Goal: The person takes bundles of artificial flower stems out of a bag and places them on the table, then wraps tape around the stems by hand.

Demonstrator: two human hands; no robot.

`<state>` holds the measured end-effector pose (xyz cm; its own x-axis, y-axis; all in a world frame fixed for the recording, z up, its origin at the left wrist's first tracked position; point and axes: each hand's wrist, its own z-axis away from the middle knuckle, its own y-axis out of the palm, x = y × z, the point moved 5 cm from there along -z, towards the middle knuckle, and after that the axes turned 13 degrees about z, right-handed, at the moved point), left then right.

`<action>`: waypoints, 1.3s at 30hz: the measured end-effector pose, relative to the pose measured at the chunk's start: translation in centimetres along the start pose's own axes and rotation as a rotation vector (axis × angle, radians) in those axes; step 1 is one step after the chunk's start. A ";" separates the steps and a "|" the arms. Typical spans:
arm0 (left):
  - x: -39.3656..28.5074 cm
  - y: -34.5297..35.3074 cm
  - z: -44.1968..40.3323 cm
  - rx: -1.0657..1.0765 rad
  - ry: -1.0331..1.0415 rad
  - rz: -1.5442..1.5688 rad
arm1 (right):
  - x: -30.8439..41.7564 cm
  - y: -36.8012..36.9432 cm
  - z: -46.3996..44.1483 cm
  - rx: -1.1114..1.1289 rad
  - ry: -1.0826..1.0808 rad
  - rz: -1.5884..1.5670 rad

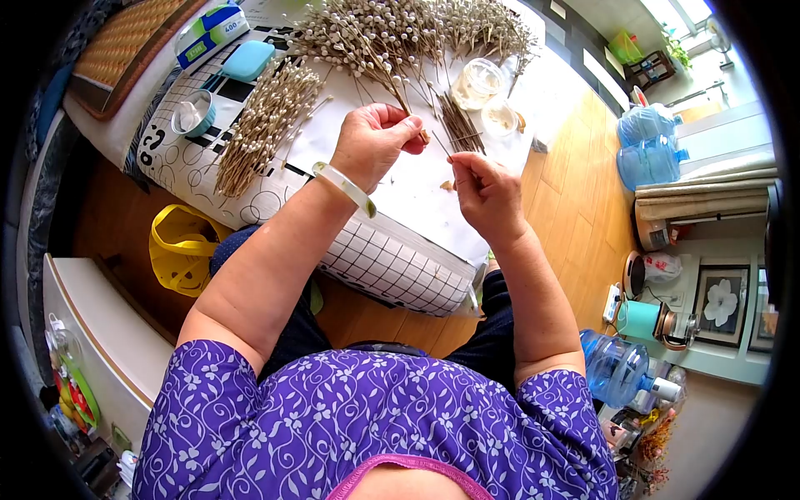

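My left hand (377, 143), with a pale bangle (345, 188) on its wrist, is closed around thin brown stems of dried flowers (385, 71) with small white heads. The stems rise away from me towards the big heap of such flowers (350, 33). Just to the right, my right hand (490, 193) pinches a thin dark stem (441, 145) between thumb and fingertips. The two hands are apart, above white paper (417, 212). Past my right hand lies a bundle of bare brown stems (460, 123). Left of my left hand lies another dried-flower bunch (268, 125).
Round clear containers (477, 82) stand at the table's right side. On the left are a blue-rimmed tub (193, 113), a light blue case (247, 60) and a tissue pack (211, 35). A yellow bag (182, 250) is below the table; blue water bottles (650, 158) stand on the right.
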<state>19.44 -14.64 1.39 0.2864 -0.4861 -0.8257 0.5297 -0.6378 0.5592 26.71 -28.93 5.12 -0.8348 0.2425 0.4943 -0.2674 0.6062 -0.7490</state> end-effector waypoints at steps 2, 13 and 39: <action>0.0 0.0 0.0 -0.002 0.001 -0.003 | 0.6 -0.4 -0.1 0.012 -0.004 0.000; -0.1 0.3 0.2 0.004 0.009 -0.042 | 1.2 -0.2 -0.3 0.019 -0.085 0.092; 0.0 0.3 0.2 -0.001 -0.001 -0.053 | 1.2 -0.1 -0.1 0.064 -0.077 0.148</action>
<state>19.47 -15.00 1.57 0.2575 -0.4522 -0.8539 0.5445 -0.6622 0.5148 25.84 -28.62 5.86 -0.9011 0.2654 0.3429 -0.1666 0.5181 -0.8389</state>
